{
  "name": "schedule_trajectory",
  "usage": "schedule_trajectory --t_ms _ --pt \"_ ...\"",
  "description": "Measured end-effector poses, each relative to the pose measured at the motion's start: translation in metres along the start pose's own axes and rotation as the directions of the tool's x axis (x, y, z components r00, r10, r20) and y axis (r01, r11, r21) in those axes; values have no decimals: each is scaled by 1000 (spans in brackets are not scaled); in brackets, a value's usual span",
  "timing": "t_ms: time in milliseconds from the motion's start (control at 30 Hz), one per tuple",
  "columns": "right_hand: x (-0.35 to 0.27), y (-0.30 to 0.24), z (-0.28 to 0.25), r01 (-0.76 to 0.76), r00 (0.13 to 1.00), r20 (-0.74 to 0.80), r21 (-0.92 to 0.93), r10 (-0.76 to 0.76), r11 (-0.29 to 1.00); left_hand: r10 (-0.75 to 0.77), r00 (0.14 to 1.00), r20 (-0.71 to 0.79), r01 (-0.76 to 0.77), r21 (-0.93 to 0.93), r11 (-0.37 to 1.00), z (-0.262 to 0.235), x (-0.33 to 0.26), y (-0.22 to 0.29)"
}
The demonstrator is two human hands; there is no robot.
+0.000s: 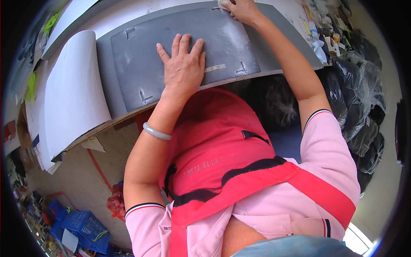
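My left hand (184, 70) lies flat, fingers spread, on a dark grey template sheet (147, 60). L-shaped slots show near the sheet's corners, and pale powdery smudges mark its surface. A short strip of tape (215, 68) is stuck to it, close to my left hand. Beneath the template lies a larger, plain grey sheet (274, 47), which sticks out on both sides. At the template's far right corner, my right hand (245, 12) pinches a small whitish pad-like piece (223, 4) beside a slot. What exactly that piece is, I cannot make out.
A curled white sheet (72, 81) rests on the table's left side. Black plastic-wrapped bundles (357, 103) crowd the right, below assorted small items (334, 43). On the floor at lower left stand blue crates (87, 229) and a red mesh bag (115, 203).
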State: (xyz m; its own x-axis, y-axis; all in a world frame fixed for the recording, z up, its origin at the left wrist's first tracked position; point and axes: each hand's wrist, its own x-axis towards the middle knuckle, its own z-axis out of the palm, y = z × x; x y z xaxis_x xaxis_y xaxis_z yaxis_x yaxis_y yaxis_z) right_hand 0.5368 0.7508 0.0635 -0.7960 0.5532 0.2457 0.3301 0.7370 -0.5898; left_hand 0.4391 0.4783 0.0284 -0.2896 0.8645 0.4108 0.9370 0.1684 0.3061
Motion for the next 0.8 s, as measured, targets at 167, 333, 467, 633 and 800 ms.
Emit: schedule_trajectory --t_ms 167,333,467,633,800 --pt "4 23 12 -24 987 -157 128 44 991 10 1000 -15 -10 -1 1000 0 3 3" --pt "25 20 6 -166 984 52 -126 173 978 -3 1000 -25 3 -14 1000 5 1 1" --pt "22 -33 -3 -333 919 201 -69 340 940 -18 999 -39 18 1 1000 3 -3 -3" --pt "34 -72 29 -49 991 123 -10 50 999 -16 999 -29 16 4 1000 4 4 4" --pt "61 -122 109 267 955 127 14 -267 963 -25 999 -25 25 -26 999 6 4 1"
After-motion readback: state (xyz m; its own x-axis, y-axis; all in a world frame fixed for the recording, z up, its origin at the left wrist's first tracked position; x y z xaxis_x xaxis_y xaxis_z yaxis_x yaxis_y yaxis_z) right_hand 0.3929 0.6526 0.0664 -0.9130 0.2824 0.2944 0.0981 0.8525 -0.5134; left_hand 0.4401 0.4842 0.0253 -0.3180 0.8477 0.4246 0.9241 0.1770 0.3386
